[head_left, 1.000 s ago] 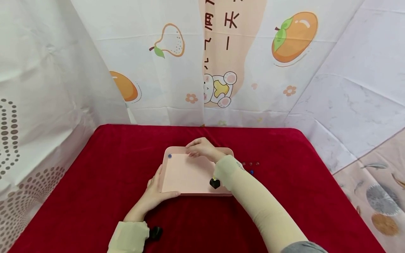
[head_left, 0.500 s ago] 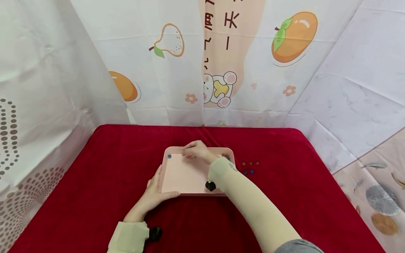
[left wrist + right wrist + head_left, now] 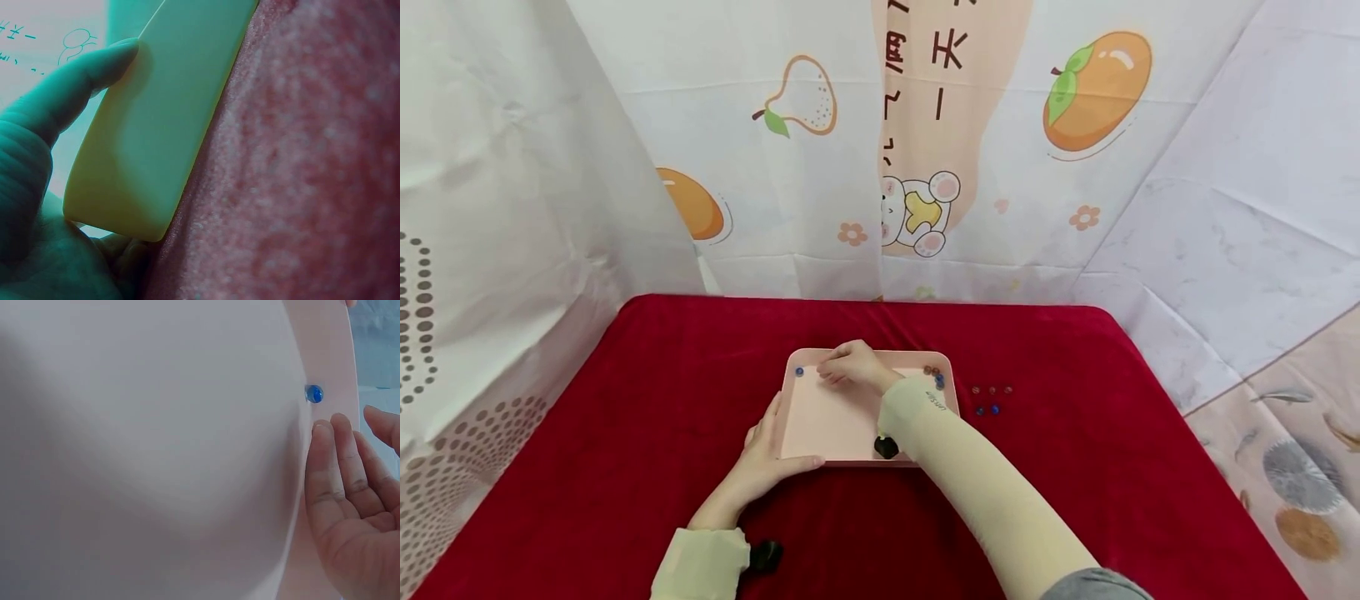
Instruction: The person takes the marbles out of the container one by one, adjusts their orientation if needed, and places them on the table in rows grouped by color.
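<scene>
Right hand (image 3: 853,365) has shifted left over tray (image 3: 835,429); fingers straight, thumb apart, nothing held. Blue marble (image 3: 799,372), left of head-view centre, now just beyond fingertips: reachable, untouched. Left hand (image 3: 760,463) grips tray's lower-left corner.

Head: brt, even | L wr: teal cast | R wr: soft shdws

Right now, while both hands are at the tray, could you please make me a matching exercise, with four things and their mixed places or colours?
1. left hand
2. right hand
3. lone blue marble
4. cloth

A. red, under the tray
B. beside the lone marble
C. holding the tray's near left corner
D. in the tray's far left corner

Pairs: 1-C, 2-B, 3-D, 4-A
</scene>
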Demonstrator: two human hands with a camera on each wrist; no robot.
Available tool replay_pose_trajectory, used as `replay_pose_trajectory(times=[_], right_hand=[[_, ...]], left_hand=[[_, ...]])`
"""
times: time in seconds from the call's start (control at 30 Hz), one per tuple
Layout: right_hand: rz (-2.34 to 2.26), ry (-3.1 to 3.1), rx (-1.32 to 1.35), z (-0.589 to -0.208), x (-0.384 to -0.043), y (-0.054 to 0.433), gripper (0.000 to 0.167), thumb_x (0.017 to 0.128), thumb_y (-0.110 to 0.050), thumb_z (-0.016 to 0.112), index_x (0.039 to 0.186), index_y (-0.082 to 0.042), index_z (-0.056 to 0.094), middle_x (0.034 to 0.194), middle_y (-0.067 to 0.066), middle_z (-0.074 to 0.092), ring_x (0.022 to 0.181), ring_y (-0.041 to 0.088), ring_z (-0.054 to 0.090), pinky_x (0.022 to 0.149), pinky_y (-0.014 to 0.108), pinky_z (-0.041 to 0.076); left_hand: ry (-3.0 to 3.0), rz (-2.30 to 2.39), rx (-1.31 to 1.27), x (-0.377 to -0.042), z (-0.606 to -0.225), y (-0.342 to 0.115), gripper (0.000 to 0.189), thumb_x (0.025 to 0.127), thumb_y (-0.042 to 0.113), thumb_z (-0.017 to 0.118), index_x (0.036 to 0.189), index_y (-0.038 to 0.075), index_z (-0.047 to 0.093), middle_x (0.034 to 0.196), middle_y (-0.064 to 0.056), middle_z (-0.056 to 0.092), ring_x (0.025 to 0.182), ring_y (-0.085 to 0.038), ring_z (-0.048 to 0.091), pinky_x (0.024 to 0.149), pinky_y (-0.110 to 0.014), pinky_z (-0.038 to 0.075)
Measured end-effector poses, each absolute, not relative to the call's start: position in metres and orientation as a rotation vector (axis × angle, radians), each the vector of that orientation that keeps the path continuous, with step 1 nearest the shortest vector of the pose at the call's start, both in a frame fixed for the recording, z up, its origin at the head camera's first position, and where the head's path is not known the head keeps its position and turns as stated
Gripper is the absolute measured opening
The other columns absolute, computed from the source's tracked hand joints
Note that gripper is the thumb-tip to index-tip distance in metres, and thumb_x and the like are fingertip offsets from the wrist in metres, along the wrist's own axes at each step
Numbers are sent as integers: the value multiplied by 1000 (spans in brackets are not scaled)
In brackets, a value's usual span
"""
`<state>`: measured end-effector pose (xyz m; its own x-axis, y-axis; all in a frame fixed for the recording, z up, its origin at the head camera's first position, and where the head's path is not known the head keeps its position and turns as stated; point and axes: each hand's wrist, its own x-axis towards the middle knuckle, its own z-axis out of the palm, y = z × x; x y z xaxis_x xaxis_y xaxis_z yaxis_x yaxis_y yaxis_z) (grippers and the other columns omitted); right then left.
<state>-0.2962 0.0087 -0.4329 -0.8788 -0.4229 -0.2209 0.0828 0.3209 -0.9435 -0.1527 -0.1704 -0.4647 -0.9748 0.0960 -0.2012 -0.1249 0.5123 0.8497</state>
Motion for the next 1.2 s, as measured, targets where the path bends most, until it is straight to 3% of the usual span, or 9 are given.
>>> replay_pose_trajectory(times=[0.93,1.2], right_hand=[[-1663,2076,-197,-453,-302,-25,26,92,-2,66,115,11,66,106,27,72,68,11,64,75,32,60],[-1659,2120,-239,-453,-300,-29,22,92,-2,66,110,11,69,80,14,70,61,9,61,67,26,59]], left_hand=[[2517,1483,-27,-152,-467,-173,126,73,42,86,160,19,-2,162,-21,15,143,-36,12,112,-66,22],[2511,1482,-22,-153,-466,-174,126,73,42,86,160,20,-3,162,-21,12,144,-36,11,112,-66,22]])
